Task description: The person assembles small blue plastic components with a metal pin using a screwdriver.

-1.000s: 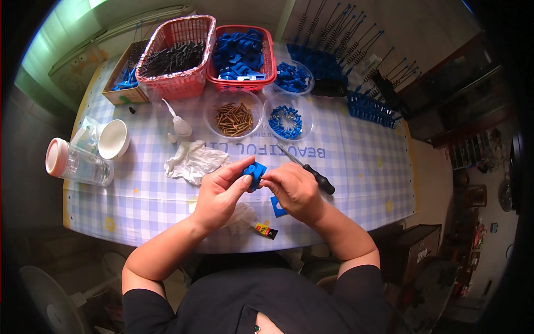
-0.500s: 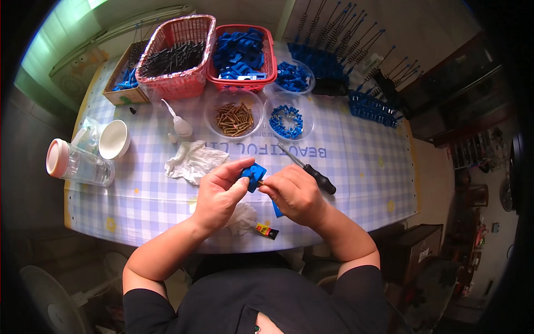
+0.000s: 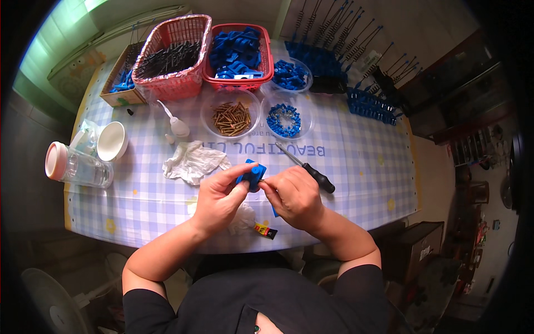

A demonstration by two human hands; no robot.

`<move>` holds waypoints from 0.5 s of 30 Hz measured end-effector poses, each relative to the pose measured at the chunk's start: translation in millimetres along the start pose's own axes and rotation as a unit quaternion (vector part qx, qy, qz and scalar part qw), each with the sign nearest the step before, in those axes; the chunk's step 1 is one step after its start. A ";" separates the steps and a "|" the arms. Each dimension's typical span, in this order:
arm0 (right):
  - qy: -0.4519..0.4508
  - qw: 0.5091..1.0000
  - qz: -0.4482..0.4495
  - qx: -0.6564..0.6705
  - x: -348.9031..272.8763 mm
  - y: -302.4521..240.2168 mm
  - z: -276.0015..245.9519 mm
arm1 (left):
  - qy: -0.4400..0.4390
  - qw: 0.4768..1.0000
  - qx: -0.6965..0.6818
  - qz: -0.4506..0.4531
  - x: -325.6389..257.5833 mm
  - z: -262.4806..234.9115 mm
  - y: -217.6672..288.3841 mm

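Observation:
Between the thumb and fingers of my left hand point(image 3: 219, 195) is a small blue plastic part point(image 3: 254, 175), held above the front half of the table. My right hand point(image 3: 295, 195) is closed in a pinch at the right side of that part, on a thin screw point(image 3: 262, 181) whose end meets the plastic; most of it is hidden by the fingers. Another blue piece point(image 3: 275, 211) peeks out from under my right hand. A screwdriver point(image 3: 314, 173) with a black handle lies just right of it. Near my left wrist are a crumpled white tissue point(image 3: 242, 220) and a small yellow-and-black tube point(image 3: 266, 230).
Clear bowls hold brass screws point(image 3: 231, 119), small blue caps point(image 3: 283, 121) and blue parts point(image 3: 289, 74). Behind stand a pink basket point(image 3: 167, 89) and a red basket point(image 3: 236, 84). At left are a jar point(image 3: 83, 167) and a white bowl point(image 3: 112, 141). Spring-topped blue pieces point(image 3: 317, 58) stand back right.
The blue part has turned slightly in my left hand, and my right hand has shifted a little while still pinching at its side. The whole view has moved slightly.

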State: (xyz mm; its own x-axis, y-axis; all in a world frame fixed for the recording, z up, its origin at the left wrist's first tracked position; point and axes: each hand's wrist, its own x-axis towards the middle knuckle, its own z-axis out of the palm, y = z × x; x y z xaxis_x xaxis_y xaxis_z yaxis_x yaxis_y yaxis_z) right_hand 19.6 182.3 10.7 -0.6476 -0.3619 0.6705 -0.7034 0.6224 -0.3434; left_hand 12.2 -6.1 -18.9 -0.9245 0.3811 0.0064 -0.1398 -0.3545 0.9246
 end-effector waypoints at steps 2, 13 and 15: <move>0.003 1.000 0.006 0.007 -0.2 0.1 -0.9 | -0.006 1.000 -0.018 0.004 -0.8 -0.5 2.2; -0.005 0.995 0.058 0.081 -2.1 0.7 -2.4 | -0.033 0.999 -0.035 0.007 1.4 -2.2 -1.0; -0.005 0.995 0.057 0.078 -1.0 0.5 -3.7 | -0.049 0.997 -0.058 0.018 1.2 -2.8 -2.8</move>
State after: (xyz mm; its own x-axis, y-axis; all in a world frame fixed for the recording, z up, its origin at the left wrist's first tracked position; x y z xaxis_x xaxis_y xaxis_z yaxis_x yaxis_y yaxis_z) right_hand 21.1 185.5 12.3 -0.7281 -0.3034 0.6146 -0.6619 0.5441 -0.5156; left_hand 10.5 -7.0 -22.5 -0.8911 0.4466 0.0807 -0.1530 -0.4630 0.8730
